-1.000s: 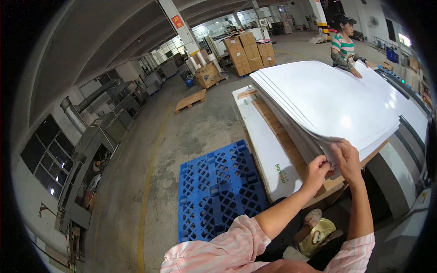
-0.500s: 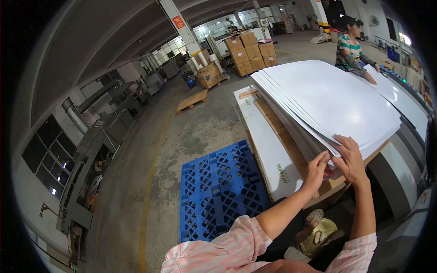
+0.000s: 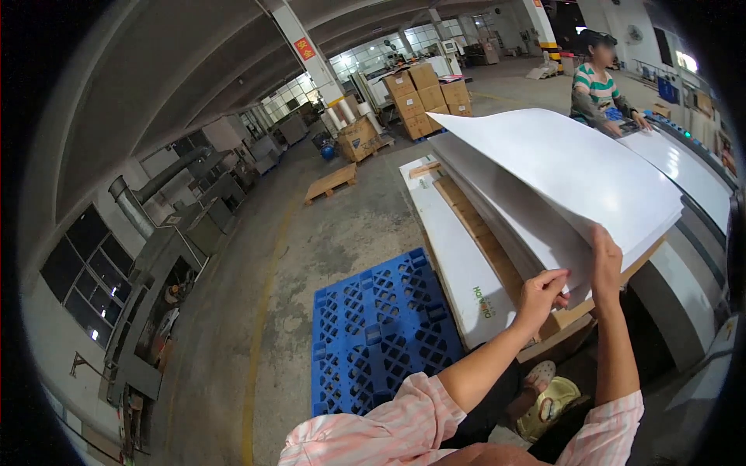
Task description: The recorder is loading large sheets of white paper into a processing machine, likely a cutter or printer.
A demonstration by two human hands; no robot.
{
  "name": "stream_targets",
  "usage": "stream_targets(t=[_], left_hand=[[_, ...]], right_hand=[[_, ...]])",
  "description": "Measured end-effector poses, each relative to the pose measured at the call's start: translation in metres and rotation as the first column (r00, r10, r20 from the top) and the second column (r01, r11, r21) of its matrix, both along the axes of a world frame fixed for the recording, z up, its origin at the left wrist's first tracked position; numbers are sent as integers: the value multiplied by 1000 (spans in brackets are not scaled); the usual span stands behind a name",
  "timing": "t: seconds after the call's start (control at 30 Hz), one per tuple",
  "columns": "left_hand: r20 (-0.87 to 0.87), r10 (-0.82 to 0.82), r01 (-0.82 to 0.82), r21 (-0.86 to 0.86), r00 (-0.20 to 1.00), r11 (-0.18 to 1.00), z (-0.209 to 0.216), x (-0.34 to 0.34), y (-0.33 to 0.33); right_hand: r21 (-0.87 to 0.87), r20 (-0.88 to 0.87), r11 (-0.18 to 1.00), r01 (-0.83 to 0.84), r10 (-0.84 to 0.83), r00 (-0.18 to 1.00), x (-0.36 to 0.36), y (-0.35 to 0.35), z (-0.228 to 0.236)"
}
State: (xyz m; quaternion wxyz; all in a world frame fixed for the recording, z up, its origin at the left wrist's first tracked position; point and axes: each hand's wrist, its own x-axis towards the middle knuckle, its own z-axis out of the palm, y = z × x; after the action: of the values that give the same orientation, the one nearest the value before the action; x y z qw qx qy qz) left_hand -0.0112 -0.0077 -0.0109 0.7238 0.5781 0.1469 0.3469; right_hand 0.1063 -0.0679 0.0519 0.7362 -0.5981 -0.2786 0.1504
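One glossy white sheet (image 3: 583, 159), perhaps more, bows up off the sheet stack (image 3: 497, 208); your right hand (image 3: 606, 266) grips its near edge. Your left hand (image 3: 539, 299) curls at the stack's corner, hold unclear. Step: likely separating; next needs even lift.

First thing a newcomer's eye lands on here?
Probably the big glossy white sheet right of centre, its far-left corner standing clear of the stack beneath, with the person's right hand at its near edge. Next, the bright blue pallet on the floor, lower centre, stands out against grey concrete. Brown cartons pile up beyond, top centre.
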Motion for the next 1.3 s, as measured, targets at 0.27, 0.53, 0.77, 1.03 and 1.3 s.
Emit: stream_targets(t=[0.27, 0.53, 0.77, 1.03, 1.3], left_hand=[[49, 17, -8, -177, 999, 984, 5, -1, -2], [53, 53, -47, -118, 997, 992, 0, 5, -5], [-13, 80, -81, -102, 997, 992, 2, 8, -4], [-40, 54, -58, -117, 998, 991, 4, 5, -1], [-8, 75, -75, -92, 997, 993, -10, -2, 2]], right_hand=[[-144, 783, 985, -93, 171, 598, -21, -24, 17], [112, 672, 993, 39, -105, 733, -9, -36, 8], [314, 869, 914, 256, -386, 311, -4, -64, 29], [433, 807, 750, 500, -570, 156, 3, -153, -12], [-517, 840, 417, 748, 81, 536, -116, -393, -364]])
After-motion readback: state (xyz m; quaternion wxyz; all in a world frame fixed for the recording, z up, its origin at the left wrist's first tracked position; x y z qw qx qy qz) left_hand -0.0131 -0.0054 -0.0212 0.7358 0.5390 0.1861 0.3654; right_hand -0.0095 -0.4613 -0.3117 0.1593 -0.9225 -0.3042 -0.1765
